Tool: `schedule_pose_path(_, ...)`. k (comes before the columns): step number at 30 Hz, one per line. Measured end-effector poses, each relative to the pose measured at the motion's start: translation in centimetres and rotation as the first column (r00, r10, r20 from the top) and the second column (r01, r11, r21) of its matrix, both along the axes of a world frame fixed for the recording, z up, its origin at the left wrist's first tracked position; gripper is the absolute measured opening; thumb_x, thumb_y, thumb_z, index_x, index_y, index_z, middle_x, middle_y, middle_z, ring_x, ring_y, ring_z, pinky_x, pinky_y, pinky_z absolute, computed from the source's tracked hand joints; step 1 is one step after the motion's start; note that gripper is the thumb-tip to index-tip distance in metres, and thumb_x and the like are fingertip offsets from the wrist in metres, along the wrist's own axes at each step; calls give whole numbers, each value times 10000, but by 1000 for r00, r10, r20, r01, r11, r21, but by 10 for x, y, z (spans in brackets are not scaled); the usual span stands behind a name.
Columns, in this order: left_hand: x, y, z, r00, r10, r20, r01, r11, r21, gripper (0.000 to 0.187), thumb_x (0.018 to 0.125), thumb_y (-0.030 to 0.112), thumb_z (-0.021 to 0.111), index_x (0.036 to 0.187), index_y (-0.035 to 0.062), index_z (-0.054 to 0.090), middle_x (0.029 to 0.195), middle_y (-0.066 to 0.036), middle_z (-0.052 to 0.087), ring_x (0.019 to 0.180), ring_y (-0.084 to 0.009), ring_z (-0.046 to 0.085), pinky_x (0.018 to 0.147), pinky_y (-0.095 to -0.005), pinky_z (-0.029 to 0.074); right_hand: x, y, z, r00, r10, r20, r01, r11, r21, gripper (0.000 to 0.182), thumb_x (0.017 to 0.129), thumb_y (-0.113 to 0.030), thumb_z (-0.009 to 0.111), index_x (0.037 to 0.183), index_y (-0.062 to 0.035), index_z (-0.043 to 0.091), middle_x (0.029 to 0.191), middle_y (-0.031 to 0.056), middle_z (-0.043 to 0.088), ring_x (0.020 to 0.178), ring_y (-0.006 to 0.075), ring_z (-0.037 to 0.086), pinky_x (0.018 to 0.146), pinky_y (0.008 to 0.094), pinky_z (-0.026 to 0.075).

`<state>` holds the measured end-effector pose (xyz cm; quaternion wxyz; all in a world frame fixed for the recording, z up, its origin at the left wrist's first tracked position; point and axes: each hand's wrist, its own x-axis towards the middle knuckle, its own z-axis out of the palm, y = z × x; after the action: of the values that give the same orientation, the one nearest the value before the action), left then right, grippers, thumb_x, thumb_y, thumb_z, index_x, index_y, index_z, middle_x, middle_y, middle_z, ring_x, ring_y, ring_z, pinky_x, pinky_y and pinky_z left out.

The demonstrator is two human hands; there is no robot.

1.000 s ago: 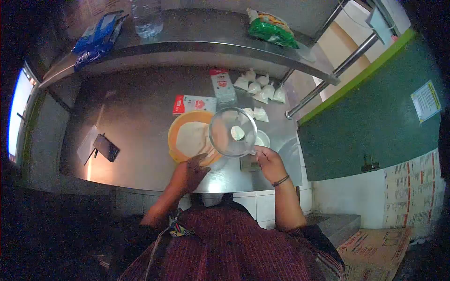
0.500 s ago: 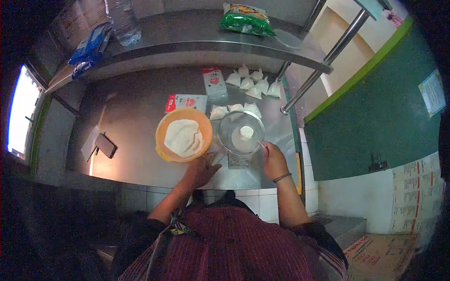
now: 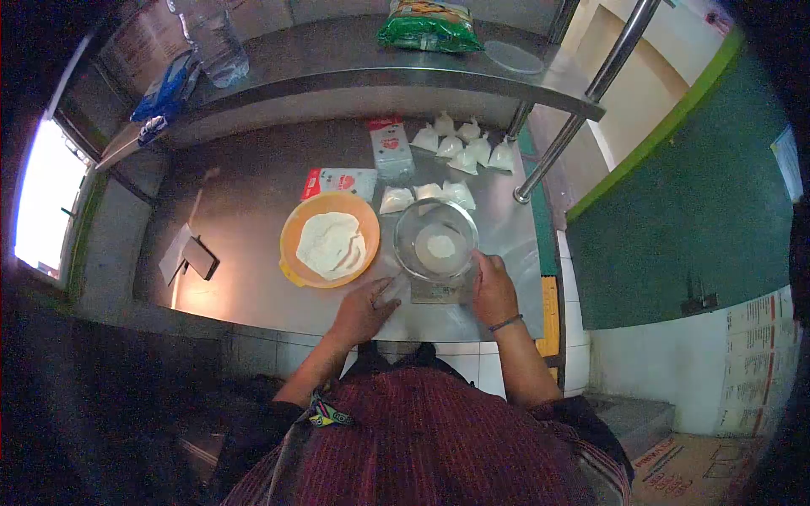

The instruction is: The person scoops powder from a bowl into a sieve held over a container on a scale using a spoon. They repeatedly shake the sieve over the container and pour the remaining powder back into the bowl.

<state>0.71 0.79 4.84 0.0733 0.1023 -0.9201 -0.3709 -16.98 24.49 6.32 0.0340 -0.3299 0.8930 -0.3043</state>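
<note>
A round metal bowl [image 3: 407,257] with a small mound of white powder [image 3: 440,245] stands on a flat scale [image 3: 434,293] at the counter's front. My right hand [image 3: 495,291] is closed at the bowl's lower right rim, its fingertips on the edge. To the left, my left hand [image 3: 364,310] is low over the counter with thumb and fingers apart. Something clear, perhaps plastic film, shows near its fingertips; I cannot make it out. Just above that hand sits an orange basin [image 3: 289,240] holding a heap of white powder [image 3: 327,243].
Behind the bowls are several small tied bags of white powder [image 3: 464,158] and two red-and-white packs [image 3: 391,150] [image 3: 342,182]. A phone [image 3: 200,257] lies at left. Above hangs a metal shelf [image 3: 337,76] with a green packet [image 3: 430,32]. A pole [image 3: 557,143] rises at right.
My left hand has shifted slightly down, away from the basin. The white mound in the metal bowl looks lower and flatter. My right hand stays at the bowl's rim. The view has tilted slightly.
</note>
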Motion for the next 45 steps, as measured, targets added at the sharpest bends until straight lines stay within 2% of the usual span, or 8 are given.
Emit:
schedule_pose_path(5,-2,1,-9,1000,-12,-24,10,997,-71,498,898,297,726,1311,40,620,1212,-232,671,1010,-383,679,896,-450,532,0,1,-14,999,11,37,-15,992,122,512,844,-68,601,1349,-54,519,1148,217,587,1066,413,616,910,476,536)
schedule_pose_path(10,-3,6,-2,999,28,-36,-29,999,-21,498,893,291,731,1312,44,622,1172,-238,682,844,-365,693,805,-458,547,4,5,-5,999,32,-13,-32,999,34,501,846,-55,593,1342,-57,526,1165,234,589,1069,427,619,917,478,537)
schedule_pose_path(15,-5,8,-6,988,29,-151,-38,998,-56,501,891,289,735,1314,44,623,984,-223,702,776,-343,680,759,-439,541,9,3,-1,998,-61,-20,62,993,100,493,846,-45,592,1336,-48,530,1164,236,590,1079,428,618,926,487,534)
schedule_pose_path(21,-8,9,-7,995,57,-81,-59,998,-24,498,886,280,738,1306,37,628,836,-205,690,732,-346,672,726,-443,539,19,0,4,998,-17,65,12,997,77,513,835,-33,588,1343,-19,516,1191,245,586,1083,420,619,927,488,535)
schedule_pose_path(25,-8,10,-4,997,51,-66,-54,998,-37,493,885,266,736,1307,36,629,836,-204,691,730,-352,672,719,-444,540,16,3,-2,998,-59,-6,59,996,66,510,829,-16,570,1336,-12,519,1167,250,601,1089,422,614,951,488,520)
schedule_pose_path(33,-10,16,5,994,18,-107,-25,997,-68,489,890,260,728,1314,41,625,1141,-229,692,781,-336,689,781,-431,555,15,0,-4,999,29,16,-29,999,-34,516,817,-23,570,1329,11,508,1135,249,614,1097,430,598,959,480,512)
schedule_pose_path(39,-9,14,7,999,36,-40,-38,998,-59,499,889,262,732,1306,10,621,1123,-240,692,803,-324,692,789,-429,556,11,1,-6,994,-94,63,93,995,22,536,805,-16,584,1336,-8,508,1130,257,612,1091,433,597,950,490,516)
schedule_pose_path(45,-10,11,-4,997,23,-76,-29,997,-76,496,890,266,725,1302,9,625,1131,-238,693,847,-354,694,811,-447,551,14,-3,-7,994,107,7,-106,992,-66,491,826,-29,555,1317,-9,540,1119,264,613,1075,440,602,942,502,516)
